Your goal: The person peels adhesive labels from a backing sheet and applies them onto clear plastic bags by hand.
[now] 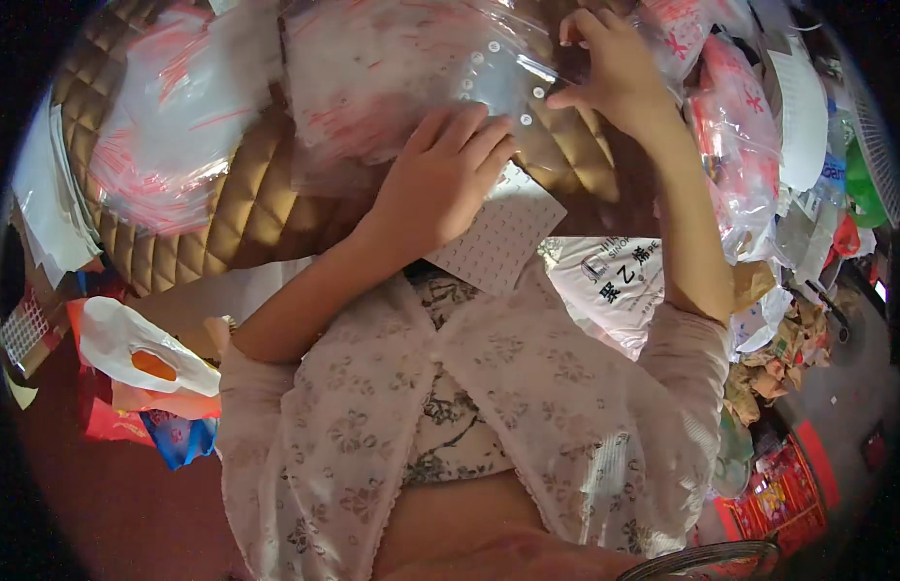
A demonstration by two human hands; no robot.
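Observation:
My left hand [438,184] lies over the upper part of a white card [503,232] with rows of small dark marks, its fingers stretched out side by side. The card slants down toward my lap, and its upper edge is hidden under that hand. Just beyond the fingertips, several small white round pieces [538,93] lie scattered on or near a clear plastic bag [498,87]. To their right hovers my right hand [615,73], thumb and fingers apart and the fingers somewhat curled. I see nothing between them.
Piles of clear bags with red strips [169,126] cover the brown quilted surface [247,208]. Pink-printed plastic packs [736,126] are heaped at the right, beside a green bottle [862,184]. A white printed sack [605,286] lies below. At left hangs a white plastic bag [130,334].

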